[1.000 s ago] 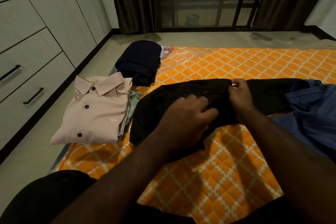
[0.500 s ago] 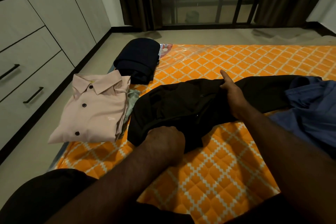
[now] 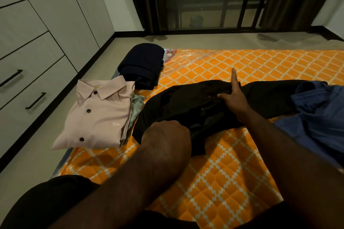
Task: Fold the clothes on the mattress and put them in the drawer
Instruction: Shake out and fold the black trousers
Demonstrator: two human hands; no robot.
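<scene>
A black garment (image 3: 195,106) lies spread across the orange quilted mattress (image 3: 232,169). My left hand (image 3: 165,135) sits at its near left edge with fingers curled down onto the cloth; the fingertips are hidden. My right hand (image 3: 233,96) lies flat on the garment's middle, index finger straight and pointing away, thumb out to the left. A folded pink shirt (image 3: 96,115) rests at the mattress's left edge on a pale green piece (image 3: 136,106). Behind it sits a folded dark navy garment (image 3: 143,65). A blue garment (image 3: 320,117) lies unfolded at the right.
Grey drawers with black handles (image 3: 36,100) line the left wall, all closed. A strip of floor (image 3: 33,147) separates them from the mattress. Clear plastic wrap (image 3: 188,61) covers the mattress's far left corner. Dark curtains and a glass door stand behind.
My left hand slid from the garment's middle down to its near left edge. My right hand released its pinch on the cloth and flattened, index finger extended.
</scene>
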